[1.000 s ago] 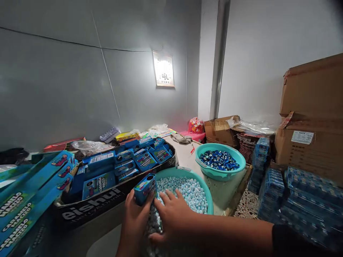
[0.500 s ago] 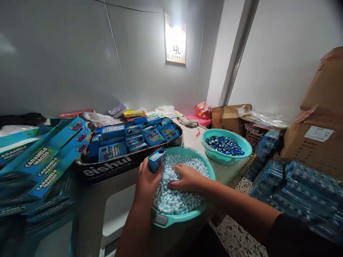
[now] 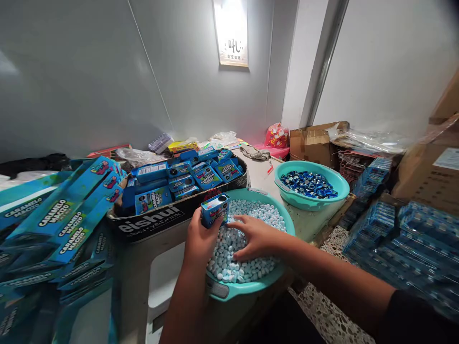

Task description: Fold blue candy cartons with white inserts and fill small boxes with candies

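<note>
My left hand [image 3: 202, 239] is closed round a small blue candy box [image 3: 215, 210], held upright at the left rim of a turquoise basin [image 3: 254, 286]. A dark round opening shows on the box's top. Pale blue and white candies [image 3: 247, 267] fill the basin. Over them my right hand [image 3: 256, 236] is spread, thumb and fingers apart, its fingertips at the candies; nothing can be seen in its grasp. Behind the left hand, a black carton [image 3: 143, 227] holds many similar blue boxes [image 3: 206, 177].
Farther right, a second turquoise basin [image 3: 308, 205] contains dark blue shiny pieces [image 3: 308, 185]. Flattened blue display cartons [image 3: 64, 215] are stacked at left. A white stool-like object [image 3: 165, 274] stands near the left forearm. Wrapped blue packs [image 3: 423, 239] and cardboard boxes [image 3: 426, 177] crowd the right.
My right hand has lifted a little out of the candies and its fingers have spread. The left hand still holds the box near the rim. The camera view has tilted down slightly.
</note>
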Demonstrator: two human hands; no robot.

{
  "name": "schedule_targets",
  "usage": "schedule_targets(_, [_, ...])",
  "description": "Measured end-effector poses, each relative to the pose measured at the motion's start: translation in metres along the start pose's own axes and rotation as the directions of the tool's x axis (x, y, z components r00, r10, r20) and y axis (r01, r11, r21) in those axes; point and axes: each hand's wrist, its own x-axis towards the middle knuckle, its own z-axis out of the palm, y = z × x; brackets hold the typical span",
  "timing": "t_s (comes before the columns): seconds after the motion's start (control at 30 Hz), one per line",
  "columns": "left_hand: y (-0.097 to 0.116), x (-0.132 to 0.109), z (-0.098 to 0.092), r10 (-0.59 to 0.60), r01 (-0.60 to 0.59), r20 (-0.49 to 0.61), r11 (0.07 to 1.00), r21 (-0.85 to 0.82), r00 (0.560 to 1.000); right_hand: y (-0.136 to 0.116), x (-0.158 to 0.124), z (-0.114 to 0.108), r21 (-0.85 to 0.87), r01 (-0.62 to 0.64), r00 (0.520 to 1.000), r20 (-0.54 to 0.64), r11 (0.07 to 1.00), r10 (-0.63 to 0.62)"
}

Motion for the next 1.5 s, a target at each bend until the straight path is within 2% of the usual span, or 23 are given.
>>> schedule_targets(0.13, [-0.001, 0.000, 0.000, -0.024, 0.025, 0.017, 1.000, -0.007, 1.000, 0.006, 0.014, -0.003, 0.013, 0.013, 1.000, -0.011, 1.000, -0.013])
schedule_targets(0.33, [-0.005, -0.001, 0.001, -0.045, 0.045, -0.012, 0.998, -0.037, 0.999, 0.006, 0.034, -0.002, -0.189, -0.107, 0.990, -0.107, 0.976, 0.088])
schedule_targets(0.5, [-0.006, 0.000, 0.001, -0.027, 0.025, -0.020, 0.995, -0.094, 0.999, 0.002, 0.039, 0.000, -0.272, -0.134, 0.988, -0.109, 0.953, 0.108])
schedule_targets(0.73, [0.004, -0.003, 0.000, -0.054, 0.054, -0.014, 0.999, -0.003, 0.998, 0.001, 0.047, -0.003, -0.240, -0.184, 0.982, -0.088, 0.953, 0.167])
schedule_targets(0.9, [0.007, -0.002, 0.002, -0.072, 0.072, -0.018, 0.997, -0.003, 0.997, 0.019, 0.060, -0.012, -0.093, -0.255, 0.964, -0.100, 0.963, 0.245])
schedule_targets(1.07, [0.005, -0.001, 0.003, -0.063, 0.060, -0.051, 0.997, -0.048, 0.997, 0.026, 0.056, -0.019, 0.189, -0.284, 0.948, -0.092, 0.940, 0.305])
schedule_targets(1.23, [0.005, -0.001, 0.003, -0.040, 0.035, -0.051, 0.994, -0.106, 0.998, 0.018, 0.051, -0.025, 0.518, -0.287, 0.934, -0.036, 0.806, 0.356])
schedule_targets(1.37, [0.002, 0.000, 0.000, -0.049, 0.049, -0.028, 0.999, 0.006, 0.998, 0.014, 0.054, -0.029, 0.711, -0.233, 0.921, -0.058, 0.663, 0.386])
schedule_targets(1.5, [-0.001, 0.000, 0.000, -0.041, 0.044, -0.028, 0.995, 0.095, 0.999, 0.009, 0.054, -0.036, 0.810, -0.145, 0.922, -0.098, 0.568, 0.375])
